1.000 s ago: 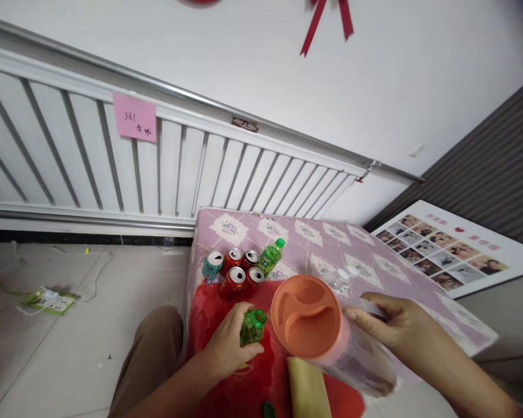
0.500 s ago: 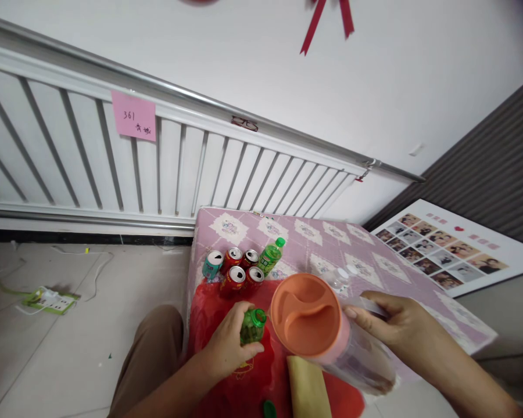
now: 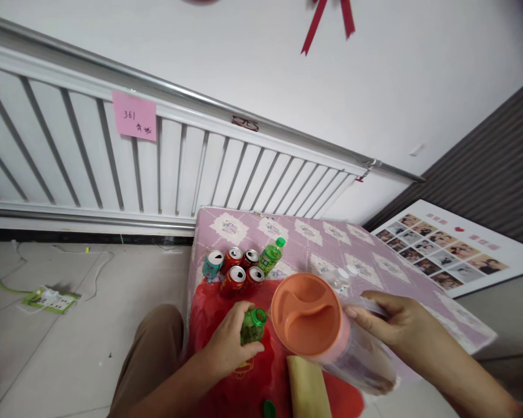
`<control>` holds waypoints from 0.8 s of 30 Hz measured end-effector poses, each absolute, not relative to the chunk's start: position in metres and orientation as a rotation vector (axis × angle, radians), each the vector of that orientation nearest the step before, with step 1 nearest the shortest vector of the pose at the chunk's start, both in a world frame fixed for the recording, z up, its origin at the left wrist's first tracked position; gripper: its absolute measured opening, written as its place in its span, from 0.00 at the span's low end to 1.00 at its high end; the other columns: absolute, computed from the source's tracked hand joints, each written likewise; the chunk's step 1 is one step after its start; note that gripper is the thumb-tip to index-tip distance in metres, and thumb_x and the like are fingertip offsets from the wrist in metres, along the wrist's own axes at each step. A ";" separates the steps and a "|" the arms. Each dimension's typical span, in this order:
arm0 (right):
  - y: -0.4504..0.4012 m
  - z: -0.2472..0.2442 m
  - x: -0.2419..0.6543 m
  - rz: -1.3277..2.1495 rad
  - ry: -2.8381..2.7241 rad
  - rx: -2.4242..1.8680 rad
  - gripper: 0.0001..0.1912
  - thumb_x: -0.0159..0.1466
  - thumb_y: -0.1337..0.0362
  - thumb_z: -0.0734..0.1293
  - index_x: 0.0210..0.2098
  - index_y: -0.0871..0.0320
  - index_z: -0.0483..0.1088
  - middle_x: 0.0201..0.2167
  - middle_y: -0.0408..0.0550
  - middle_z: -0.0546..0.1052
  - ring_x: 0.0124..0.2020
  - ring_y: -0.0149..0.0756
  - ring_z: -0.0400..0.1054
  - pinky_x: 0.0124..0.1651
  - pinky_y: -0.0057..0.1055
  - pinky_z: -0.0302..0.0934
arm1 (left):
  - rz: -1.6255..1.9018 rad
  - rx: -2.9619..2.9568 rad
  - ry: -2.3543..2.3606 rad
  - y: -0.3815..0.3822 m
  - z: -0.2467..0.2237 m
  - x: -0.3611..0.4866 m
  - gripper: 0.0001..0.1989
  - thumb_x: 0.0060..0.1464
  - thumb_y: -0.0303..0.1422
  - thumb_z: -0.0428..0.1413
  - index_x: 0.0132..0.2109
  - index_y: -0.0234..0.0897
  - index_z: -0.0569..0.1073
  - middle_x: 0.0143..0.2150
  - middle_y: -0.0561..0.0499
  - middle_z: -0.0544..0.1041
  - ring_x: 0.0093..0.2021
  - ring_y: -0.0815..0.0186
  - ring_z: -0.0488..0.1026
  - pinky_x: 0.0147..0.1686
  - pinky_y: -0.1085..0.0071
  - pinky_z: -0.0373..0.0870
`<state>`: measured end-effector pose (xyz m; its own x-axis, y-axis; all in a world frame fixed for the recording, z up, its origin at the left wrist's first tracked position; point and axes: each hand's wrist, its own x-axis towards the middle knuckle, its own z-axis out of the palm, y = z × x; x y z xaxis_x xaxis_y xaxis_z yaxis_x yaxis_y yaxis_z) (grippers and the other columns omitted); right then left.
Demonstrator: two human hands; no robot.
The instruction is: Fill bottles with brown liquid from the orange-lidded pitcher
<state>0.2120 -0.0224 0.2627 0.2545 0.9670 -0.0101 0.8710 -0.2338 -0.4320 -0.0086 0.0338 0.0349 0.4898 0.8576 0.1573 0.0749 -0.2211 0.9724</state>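
My left hand (image 3: 229, 345) is wrapped round a green plastic bottle (image 3: 253, 326) with no cap on its mouth. My right hand (image 3: 390, 328) grips the handle of a clear pitcher (image 3: 361, 354) with an orange lid (image 3: 305, 313). The pitcher is tilted, its lid end toward the bottle and its base low at the right. A little dark liquid shows near its base. Lid edge and bottle mouth are close together; whether liquid passes between them I cannot tell. Below them lie a green cap (image 3: 269, 409) and a folded yellowish cloth (image 3: 308, 386) on a red mat (image 3: 213, 302).
Several opened drink cans (image 3: 236, 277) stand behind my left hand, beside a capped green bottle (image 3: 271, 256). Small clear bottles (image 3: 340, 277) are behind the pitcher. A radiator (image 3: 169, 168) borders the patterned tablecloth (image 3: 287, 232). A power strip (image 3: 51, 299) lies on the floor.
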 end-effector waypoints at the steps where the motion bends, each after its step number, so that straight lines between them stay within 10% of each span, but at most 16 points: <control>1: -0.022 0.263 0.212 0.400 -1.681 -2.196 0.23 0.53 0.43 0.64 0.17 0.55 0.61 0.16 0.37 0.55 0.19 0.28 0.50 0.19 0.26 0.46 | 0.896 1.643 0.814 0.034 0.035 -0.009 0.35 0.39 0.23 0.63 0.56 0.39 0.61 0.55 0.43 0.69 0.56 0.53 0.66 0.58 0.57 0.61; 24: -0.024 0.266 0.202 0.389 -1.650 -2.151 0.23 0.53 0.45 0.66 0.16 0.55 0.60 0.14 0.37 0.54 0.17 0.27 0.48 0.18 0.25 0.44 | 0.894 1.647 0.816 0.034 0.036 -0.007 0.35 0.39 0.22 0.63 0.56 0.39 0.62 0.55 0.43 0.69 0.56 0.53 0.66 0.58 0.57 0.61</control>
